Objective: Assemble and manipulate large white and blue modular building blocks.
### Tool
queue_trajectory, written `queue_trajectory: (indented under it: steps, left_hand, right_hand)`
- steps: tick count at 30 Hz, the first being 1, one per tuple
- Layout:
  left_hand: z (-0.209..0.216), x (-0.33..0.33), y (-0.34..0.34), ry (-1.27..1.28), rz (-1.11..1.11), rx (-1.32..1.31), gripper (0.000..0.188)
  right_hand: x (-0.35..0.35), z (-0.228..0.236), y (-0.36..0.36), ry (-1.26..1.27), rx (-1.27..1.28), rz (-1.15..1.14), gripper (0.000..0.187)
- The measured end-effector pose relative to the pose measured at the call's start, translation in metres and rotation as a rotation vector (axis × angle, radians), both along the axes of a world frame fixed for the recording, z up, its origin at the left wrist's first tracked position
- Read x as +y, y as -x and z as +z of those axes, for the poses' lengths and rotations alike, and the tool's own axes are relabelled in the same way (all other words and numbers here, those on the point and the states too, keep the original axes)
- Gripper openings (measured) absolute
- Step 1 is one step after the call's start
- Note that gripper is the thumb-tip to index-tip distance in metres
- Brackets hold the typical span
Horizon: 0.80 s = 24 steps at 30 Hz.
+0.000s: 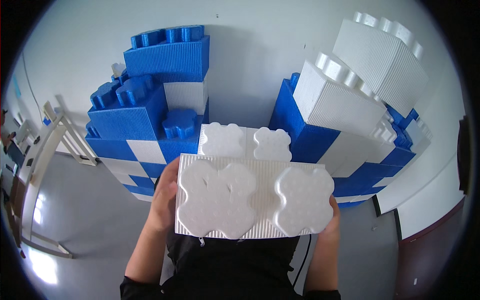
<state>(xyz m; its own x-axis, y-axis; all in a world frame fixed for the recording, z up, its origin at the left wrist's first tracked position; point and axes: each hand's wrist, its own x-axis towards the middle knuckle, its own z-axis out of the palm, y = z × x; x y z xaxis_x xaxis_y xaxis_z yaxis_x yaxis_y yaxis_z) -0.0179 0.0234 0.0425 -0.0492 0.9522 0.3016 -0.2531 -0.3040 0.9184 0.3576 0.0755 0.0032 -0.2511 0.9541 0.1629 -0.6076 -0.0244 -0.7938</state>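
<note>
The left hand point(162, 200) and right hand point(331, 222) are gripping a white foam building block point(252, 197) by its two short ends, fingers closed around the sides, holding it level just above a white block point(245, 142) in the gap of the blue-and-white block wall point(150, 125). Keeping it level and square over those studs is serving best here.

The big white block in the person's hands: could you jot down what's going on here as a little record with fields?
Held thing: large white foam block, ribbed sides, clover-shaped studs on top
Left hand: grips the block's left edge
Right hand: grips the block's right edge
Just beyond: another white block with two studs, in the gap of the wall
Surroundings: wall of blue and white blocks, taller on both sides; grey floor
</note>
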Motion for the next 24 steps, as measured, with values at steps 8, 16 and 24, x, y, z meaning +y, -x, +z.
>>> queue_trajectory:
  steps: [8,16,24]
  left_hand:
    - [-0.012,0.049,0.001,-0.018,0.002,-0.083,0.043]
    - [-0.017,0.039,-0.005,-0.096,0.018,-0.069,0.049]
    - [-0.013,0.033,-0.009,-0.054,0.08,-0.102,0.047]
  right_hand:
    - [0.047,0.02,0.029,-0.171,-0.085,-0.095,0.041]
    - [0.039,0.007,0.037,-0.168,0.035,-0.122,0.044]
    - [0.038,0.001,0.033,-0.198,-0.065,-0.157,0.046]
